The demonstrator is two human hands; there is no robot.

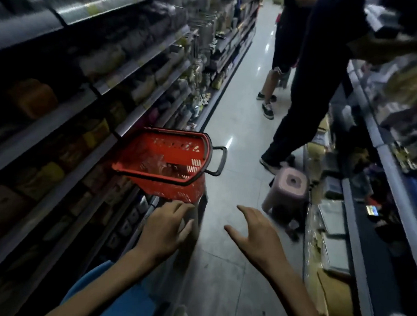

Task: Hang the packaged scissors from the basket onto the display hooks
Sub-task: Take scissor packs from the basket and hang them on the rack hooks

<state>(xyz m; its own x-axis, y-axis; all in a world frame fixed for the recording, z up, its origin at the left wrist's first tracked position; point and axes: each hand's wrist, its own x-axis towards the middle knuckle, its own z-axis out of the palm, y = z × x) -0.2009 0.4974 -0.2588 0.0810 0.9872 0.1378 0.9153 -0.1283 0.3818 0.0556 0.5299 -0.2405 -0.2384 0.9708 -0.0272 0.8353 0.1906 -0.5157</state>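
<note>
Shelving (105, 80) runs along the aisle's flank from nine o'clock up toward twelve, its stock dim and blurred; a second run of shelves (383, 167) fills the three o'clock side. Between them lies the pale glossy floor (238, 125). Two other people stand up the aisle around one o'clock, one in dark trousers (310, 90), one farther off with bare lower legs (270, 86).

One red plastic basket (164, 160) sits near centre, just beside the nine o'clock shelving, raised off the floor on something hidden beneath it. Its long axis runs roughly from nine to three, its black handle (218, 160) sticking out at the three o'clock end. Inside, clear blurred packets (163, 165) show against the red; their number and whether they are the scissors cannot be told.

One pink stool (289, 188) stands at four o'clock of the basket.

Two bare hands reach in from six o'clock. The left hand (167, 228) is just below the basket, fingers (183, 208) curled loosely at a blurred grey shape; whether they hold it cannot be told. The right hand (254, 235) hangs over the floor, fingers spread and empty.
</note>
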